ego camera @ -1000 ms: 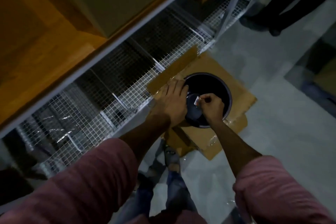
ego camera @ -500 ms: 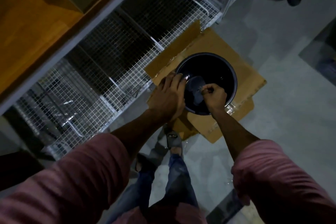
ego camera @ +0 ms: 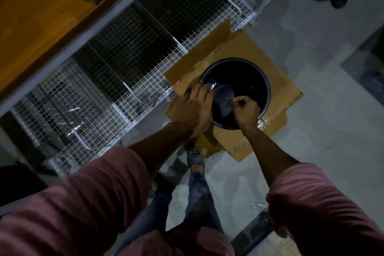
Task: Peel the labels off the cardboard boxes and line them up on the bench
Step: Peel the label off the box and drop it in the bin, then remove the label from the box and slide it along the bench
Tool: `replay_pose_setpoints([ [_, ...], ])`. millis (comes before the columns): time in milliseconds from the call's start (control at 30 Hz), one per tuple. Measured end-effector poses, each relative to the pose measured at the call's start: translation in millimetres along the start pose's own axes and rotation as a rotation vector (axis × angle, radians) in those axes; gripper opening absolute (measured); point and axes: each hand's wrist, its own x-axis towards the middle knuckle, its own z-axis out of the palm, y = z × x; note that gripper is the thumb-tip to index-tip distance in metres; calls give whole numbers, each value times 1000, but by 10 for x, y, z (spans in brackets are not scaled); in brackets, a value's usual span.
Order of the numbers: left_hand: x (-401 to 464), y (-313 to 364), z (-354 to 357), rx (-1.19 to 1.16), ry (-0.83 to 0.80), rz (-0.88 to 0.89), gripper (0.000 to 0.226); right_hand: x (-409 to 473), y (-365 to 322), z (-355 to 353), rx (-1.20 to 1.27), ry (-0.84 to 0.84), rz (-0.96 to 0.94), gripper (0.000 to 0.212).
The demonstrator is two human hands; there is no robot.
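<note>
Wooden bench [ego camera: 31, 27] upper left, wire shelf [ego camera: 124, 72] beneath it. Flattened cardboard box [ego camera: 259, 48] on the floor, round black bin [ego camera: 245, 77] standing on it.

Left hand [ego camera: 193, 110]: fingers fairly straight, pressed flat against bin rim and cardboard, as a second ago.

Right hand [ego camera: 246, 111]: fingers curled tight over the bin mouth. The small pale scrap pinched in it a second ago is no longer visible; cannot tell whether it is held or dropped. Judgement: peeled scrap probably discarded into the bin; no label yet on the bench.
</note>
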Motion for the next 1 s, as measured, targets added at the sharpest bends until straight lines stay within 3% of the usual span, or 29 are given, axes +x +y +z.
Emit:
replay_pose_setpoints([
  [233,-76,1,-79,14,94,-16,67,-251,-313,63,-45,37,-243,6],
  [500,-287,-126,-300,48,361,-107,54,-632,-1019,187,-51,72,-644,4],
  [867,-1097,-640,-965,151,601,-315,66,-1300,-2042,495,-107,6,-1153,27],
  [1000,-1529,-796,-1379,186,753,-405,58,-1704,-2599,594,10,-19,-1315,29],
])
